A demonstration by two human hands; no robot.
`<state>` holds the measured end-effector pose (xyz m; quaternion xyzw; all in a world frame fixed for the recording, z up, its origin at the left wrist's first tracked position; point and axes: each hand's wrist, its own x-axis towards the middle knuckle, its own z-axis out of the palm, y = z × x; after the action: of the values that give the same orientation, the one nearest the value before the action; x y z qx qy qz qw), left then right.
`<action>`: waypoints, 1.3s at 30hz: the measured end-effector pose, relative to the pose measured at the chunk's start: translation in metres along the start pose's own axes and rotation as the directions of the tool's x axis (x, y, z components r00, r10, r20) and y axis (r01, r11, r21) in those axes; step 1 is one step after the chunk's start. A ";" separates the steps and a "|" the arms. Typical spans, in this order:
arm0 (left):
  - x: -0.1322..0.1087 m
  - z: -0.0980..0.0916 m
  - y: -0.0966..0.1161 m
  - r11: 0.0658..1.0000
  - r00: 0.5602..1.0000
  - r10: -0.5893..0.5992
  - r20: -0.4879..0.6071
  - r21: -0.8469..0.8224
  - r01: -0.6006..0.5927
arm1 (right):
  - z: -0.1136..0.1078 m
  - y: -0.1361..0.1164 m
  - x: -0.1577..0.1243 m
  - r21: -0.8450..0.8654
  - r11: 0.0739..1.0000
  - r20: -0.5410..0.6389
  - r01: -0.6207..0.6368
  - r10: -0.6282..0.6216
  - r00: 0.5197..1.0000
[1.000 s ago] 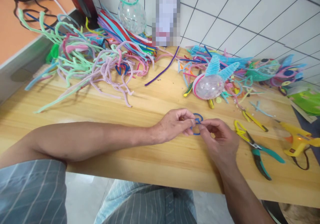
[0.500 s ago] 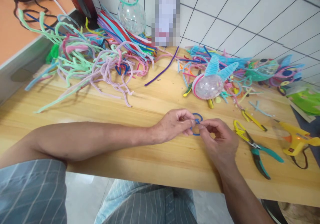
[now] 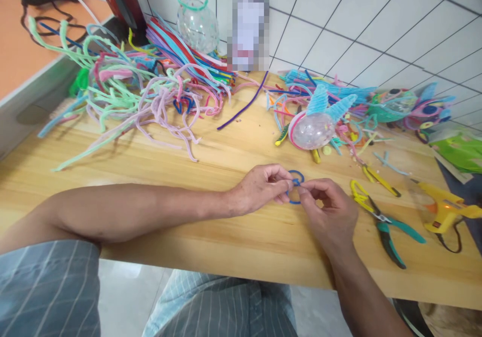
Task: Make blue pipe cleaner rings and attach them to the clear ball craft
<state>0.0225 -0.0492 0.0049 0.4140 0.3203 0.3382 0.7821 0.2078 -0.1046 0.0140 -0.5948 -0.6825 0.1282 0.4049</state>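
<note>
The left hand (image 3: pixel 259 189) and the right hand (image 3: pixel 329 214) are meeting just above or on the tabletop (image 3: pixel 211 246) — exact contact is not clear — and both are pinching a small blue pipe cleaner (image 3: pixel 296 172) between thumb and fingertips. Each pinch is closing fully at the tips, while the right hand's other fingers are curling loosely. The workpiece is sitting between the two hands, curving into a loop above and below the fingertips. The step in hand is apparently joining or shaping the wire at its middle; the fingers are hiding the exact join. The next move is probably calling for a steady left pinch and a small, controlled twist or bend from the right. The teal-handled pliers (image 3: pixel 382 218) and the yellow glue gun (image 3: pixel 444 214) are lying to the right — both untouched.
</note>
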 end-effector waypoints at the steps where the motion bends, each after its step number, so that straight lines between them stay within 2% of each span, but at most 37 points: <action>1: 0.000 -0.001 -0.001 1.000 1.000 0.006 0.004 -0.002 -0.006 | 0.000 -0.001 0.000 -0.003 1.000 -0.003 0.006 -0.006 1.000; 16: 0.001 -0.001 -0.002 1.000 1.000 -0.003 0.002 0.019 0.003 | 0.001 -0.006 0.004 -0.004 1.000 -0.018 0.027 -0.027 0.999; 24: 0.002 -0.004 -0.005 1.000 1.000 0.007 0.019 0.013 -0.007 | 0.001 -0.008 0.005 -0.003 1.000 -0.014 -0.004 0.004 1.000; 39: 0.000 -0.003 0.002 0.999 1.000 0.009 0.026 0.035 -0.010 | 0.001 -0.010 0.007 -0.009 0.997 -0.016 0.075 -0.075 0.997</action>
<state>0.0196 -0.0470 0.0051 0.4336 0.3140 0.3309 0.7771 0.2004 -0.1006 0.0229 -0.5716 -0.7016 0.1051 0.4124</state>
